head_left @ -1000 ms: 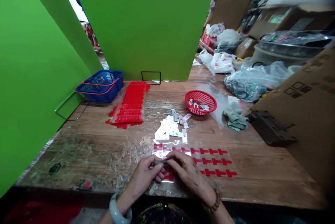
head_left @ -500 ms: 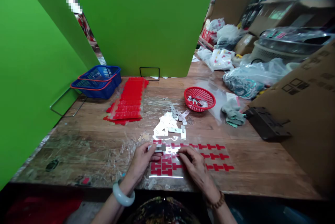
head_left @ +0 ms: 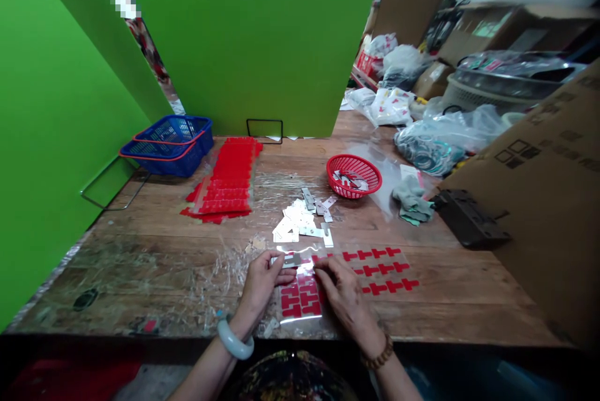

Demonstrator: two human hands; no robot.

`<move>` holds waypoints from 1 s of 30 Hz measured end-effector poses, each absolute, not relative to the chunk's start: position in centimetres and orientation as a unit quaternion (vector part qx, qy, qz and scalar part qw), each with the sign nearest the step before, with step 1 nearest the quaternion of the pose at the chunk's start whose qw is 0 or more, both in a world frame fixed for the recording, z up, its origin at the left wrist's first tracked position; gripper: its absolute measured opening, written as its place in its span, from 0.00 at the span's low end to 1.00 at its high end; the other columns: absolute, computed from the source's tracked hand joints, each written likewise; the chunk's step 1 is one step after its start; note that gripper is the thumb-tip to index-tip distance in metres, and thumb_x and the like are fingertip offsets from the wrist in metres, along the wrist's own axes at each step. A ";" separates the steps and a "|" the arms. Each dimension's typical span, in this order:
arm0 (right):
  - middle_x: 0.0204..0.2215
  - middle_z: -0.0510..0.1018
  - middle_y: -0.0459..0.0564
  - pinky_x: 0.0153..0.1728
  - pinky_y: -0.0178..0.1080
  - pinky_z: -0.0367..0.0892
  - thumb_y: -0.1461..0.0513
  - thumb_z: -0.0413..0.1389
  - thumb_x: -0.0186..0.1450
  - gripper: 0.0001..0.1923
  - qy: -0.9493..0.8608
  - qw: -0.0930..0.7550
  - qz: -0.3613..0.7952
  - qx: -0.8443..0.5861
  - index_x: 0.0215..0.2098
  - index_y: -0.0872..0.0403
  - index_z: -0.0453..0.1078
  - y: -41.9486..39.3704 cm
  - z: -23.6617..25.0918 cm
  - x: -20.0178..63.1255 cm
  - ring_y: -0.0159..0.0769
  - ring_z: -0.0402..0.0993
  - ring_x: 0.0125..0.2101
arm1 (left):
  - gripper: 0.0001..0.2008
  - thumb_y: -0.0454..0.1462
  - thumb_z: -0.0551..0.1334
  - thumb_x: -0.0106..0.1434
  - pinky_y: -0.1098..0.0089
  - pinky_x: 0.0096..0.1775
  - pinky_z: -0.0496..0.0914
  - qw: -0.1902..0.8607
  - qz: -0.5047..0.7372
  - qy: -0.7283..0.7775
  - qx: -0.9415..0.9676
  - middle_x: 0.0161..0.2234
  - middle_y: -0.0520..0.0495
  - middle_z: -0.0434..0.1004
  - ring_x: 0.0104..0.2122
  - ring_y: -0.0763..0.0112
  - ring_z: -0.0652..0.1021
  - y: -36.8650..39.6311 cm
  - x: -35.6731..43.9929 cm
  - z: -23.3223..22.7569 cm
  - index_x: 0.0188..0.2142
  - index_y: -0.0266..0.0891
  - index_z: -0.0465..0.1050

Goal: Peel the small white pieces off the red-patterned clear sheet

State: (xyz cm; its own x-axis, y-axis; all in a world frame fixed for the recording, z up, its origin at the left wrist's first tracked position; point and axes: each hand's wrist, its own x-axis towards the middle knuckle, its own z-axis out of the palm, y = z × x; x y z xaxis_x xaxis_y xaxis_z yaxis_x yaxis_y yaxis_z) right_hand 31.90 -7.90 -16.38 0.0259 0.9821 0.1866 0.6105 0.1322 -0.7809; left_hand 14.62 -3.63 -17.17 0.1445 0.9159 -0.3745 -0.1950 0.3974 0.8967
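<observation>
Apart now: left hand (head_left: 266, 282) and right hand (head_left: 344, 292), which met a second ago

Back then both sets of fingers worked at the metal plate (head_left: 291, 260); since then the right has drawn off to the side, leaving the plate with the left. From where I'm standing, the left thumb and fingers pinch it at one end, holding it over the far left part of a clear sheet (head_left: 300, 320). Its other end points toward the right hand.

Over that same sheet, the right thumb and forefinger are bent close together, tips down near the film. Whether they grip anything I can't tell; glare hides that spot. Red T-shapes (head_left: 391, 268) run in rows across the sheet, reaching out past the right hand.

Just beyond the sheet lies a pile of metal plates (head_left: 296, 220), loosely overlapping on the wooden table (head_left: 469, 301). Behind it and to the right sits a red basket (head_left: 355, 193) with more small pieces inside. On the left, a red stack (head_left: 232, 170) lies near a blue basket (head_left: 187, 163), with a green panel (head_left: 257, 32) rising behind. Over on the right, a crumpled cloth (head_left: 412, 201) lies just beside a dark metal device (head_left: 469, 220).
</observation>
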 end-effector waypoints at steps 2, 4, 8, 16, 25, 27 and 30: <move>0.31 0.71 0.50 0.35 0.39 0.65 0.66 0.47 0.64 0.08 -0.660 0.365 0.225 -0.617 0.34 0.53 0.68 -7.6 -16.5 31.2 0.37 0.68 0.32 | 0.10 0.39 0.63 0.55 0.70 0.32 0.75 0.665 0.426 0.500 0.355 0.28 0.47 0.78 0.28 0.67 0.80 -3.5 14.8 -17.3 0.34 0.34 0.68; 0.31 0.71 0.50 0.34 0.39 0.65 0.66 0.48 0.64 0.08 -0.666 0.351 0.207 -0.624 0.35 0.53 0.68 -7.4 -16.8 30.8 0.37 0.67 0.32 | 0.10 0.38 0.63 0.55 0.70 0.33 0.75 0.665 0.427 0.501 0.354 0.28 0.47 0.78 0.29 0.66 0.80 -3.4 15.0 -17.2 0.35 0.34 0.68; 0.31 0.70 0.50 0.34 0.38 0.64 0.67 0.49 0.63 0.07 -0.673 0.323 0.186 -0.638 0.34 0.53 0.68 -7.2 -17.4 30.5 0.37 0.67 0.32 | 0.08 0.36 0.63 0.55 0.69 0.34 0.75 0.665 0.420 0.507 0.352 0.27 0.47 0.78 0.29 0.67 0.80 -3.4 15.5 -17.0 0.34 0.34 0.67; 0.28 0.69 0.49 0.31 0.36 0.63 0.69 0.49 0.60 0.07 -0.685 0.309 0.194 -0.631 0.30 0.53 0.65 -6.6 -17.0 30.8 0.37 0.66 0.30 | 0.10 0.37 0.64 0.54 0.66 0.34 0.74 0.672 0.426 0.502 0.339 0.31 0.44 0.78 0.30 0.64 0.80 -3.3 15.7 -17.9 0.34 0.35 0.66; 0.30 0.68 0.51 0.31 0.38 0.63 0.67 0.46 0.63 0.06 -0.665 0.327 0.187 -0.645 0.35 0.54 0.64 -7.3 -16.7 29.8 0.39 0.65 0.31 | 0.10 0.37 0.63 0.56 0.66 0.36 0.74 0.679 0.422 0.496 0.338 0.32 0.44 0.78 0.31 0.64 0.80 -3.3 15.4 -18.0 0.36 0.35 0.65; 0.32 0.67 0.51 0.32 0.39 0.63 0.66 0.46 0.64 0.07 -0.660 0.342 0.184 -0.643 0.37 0.54 0.64 -7.7 -16.9 29.6 0.39 0.65 0.32 | 0.10 0.38 0.62 0.56 0.66 0.37 0.74 0.683 0.424 0.488 0.339 0.33 0.44 0.78 0.32 0.64 0.80 -3.4 15.3 -18.0 0.36 0.35 0.66; 0.31 0.66 0.50 0.33 0.39 0.63 0.67 0.46 0.64 0.07 -0.653 0.354 0.189 -0.642 0.33 0.53 0.64 -7.9 -17.1 29.4 0.38 0.64 0.32 | 0.10 0.37 0.62 0.57 0.67 0.37 0.74 0.688 0.422 0.483 0.340 0.33 0.44 0.77 0.33 0.64 0.80 -3.4 15.3 -18.0 0.36 0.35 0.66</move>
State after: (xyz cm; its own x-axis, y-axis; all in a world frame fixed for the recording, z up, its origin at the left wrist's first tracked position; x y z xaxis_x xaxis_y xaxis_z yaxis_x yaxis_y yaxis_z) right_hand 29.37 -7.88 -17.12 0.0757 0.9728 0.2190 0.7045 0.1033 -0.7021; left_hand 15.28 -3.38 -17.99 0.1785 0.9084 -0.3780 -0.2525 0.4136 0.8747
